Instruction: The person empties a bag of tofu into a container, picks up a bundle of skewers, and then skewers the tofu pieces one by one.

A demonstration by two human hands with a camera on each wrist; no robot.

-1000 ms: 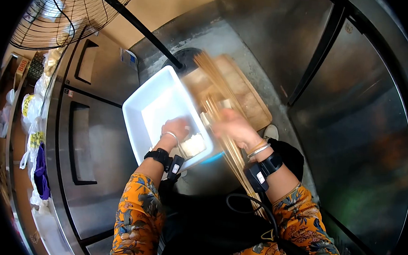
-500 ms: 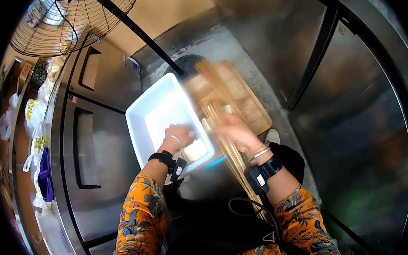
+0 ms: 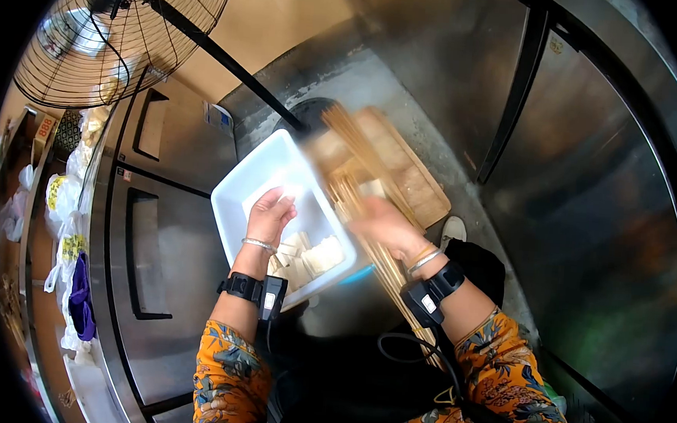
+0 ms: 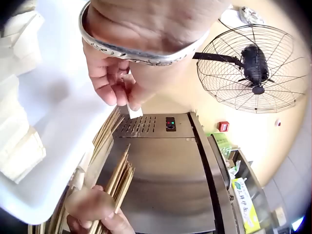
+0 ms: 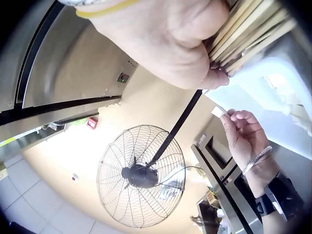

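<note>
In the head view, my left hand (image 3: 270, 211) is raised over the white plastic basin (image 3: 221, 204). Its thumb and fingers pinch a small flat white piece (image 4: 135, 112), clearest in the left wrist view. Several pale, block-like food pieces (image 3: 324, 253) lie at the basin's near end. To the right of the basin, my right hand (image 3: 388, 226) grips a bundle of thin bamboo skewers (image 5: 248, 36). Their pointed tips (image 4: 127, 148) stick up past the fingers in the left wrist view.
More skewers (image 3: 358, 139) lie over a wooden board (image 3: 425, 190) beyond the right hand, with white pieces among them. A caged fan (image 3: 124, 35) stands at the far left, its black pole behind the basin. Steel cabinets (image 3: 587, 203) close in both sides.
My left hand has risen from among the pale pieces in the basin and now pinches a small white piece. My right hand keeps its grip on the skewers in nearly the same place.
</note>
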